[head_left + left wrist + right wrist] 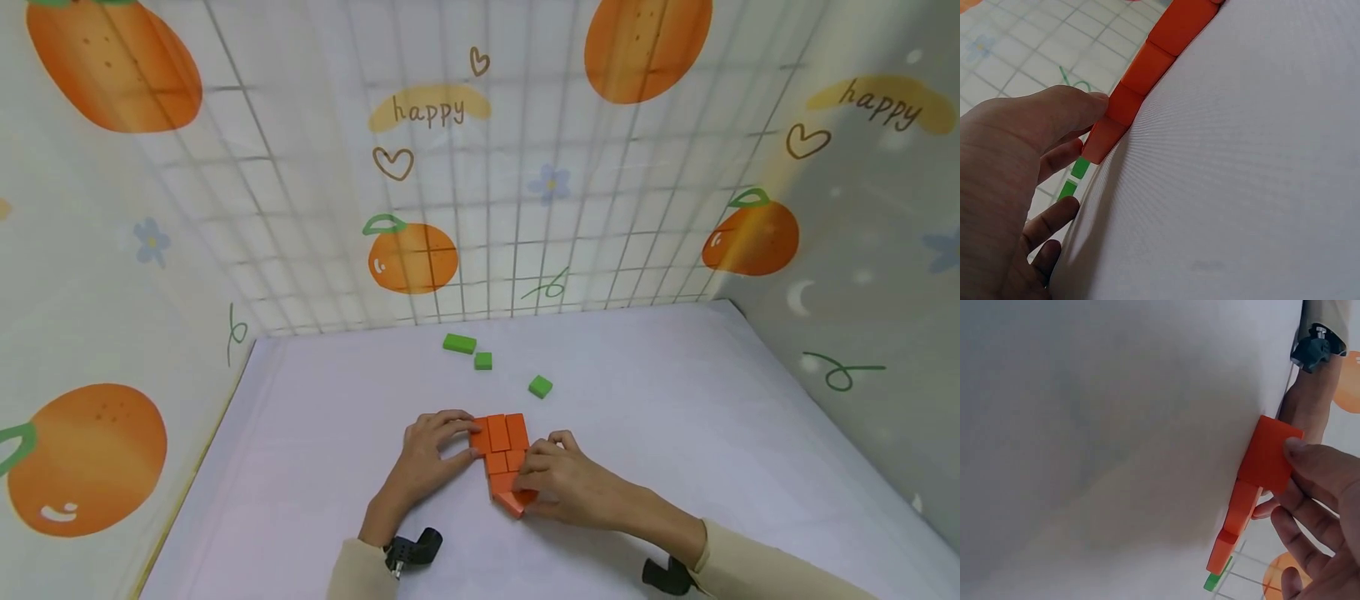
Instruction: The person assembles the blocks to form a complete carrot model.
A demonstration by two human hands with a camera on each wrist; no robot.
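Several orange blocks (498,433) lie flat against one another on the table, with an angled piece (513,502) at the near end. My left hand (429,454) touches the left edge of the upper blocks with thumb and fingertips, fingers relaxed. In the left wrist view the thumb of that hand (1041,125) rests against the side of the orange row (1127,103). My right hand (573,483) is at the lower right of the blocks. The right wrist view shows that hand (1325,512) with its thumb on an orange block (1270,450) and fingers behind it.
Beyond the orange blocks lie a longer green block (460,343) and two small green blocks (483,361), (540,387). A printed curtain (480,250) stands along the back and both sides of the white table (330,392).
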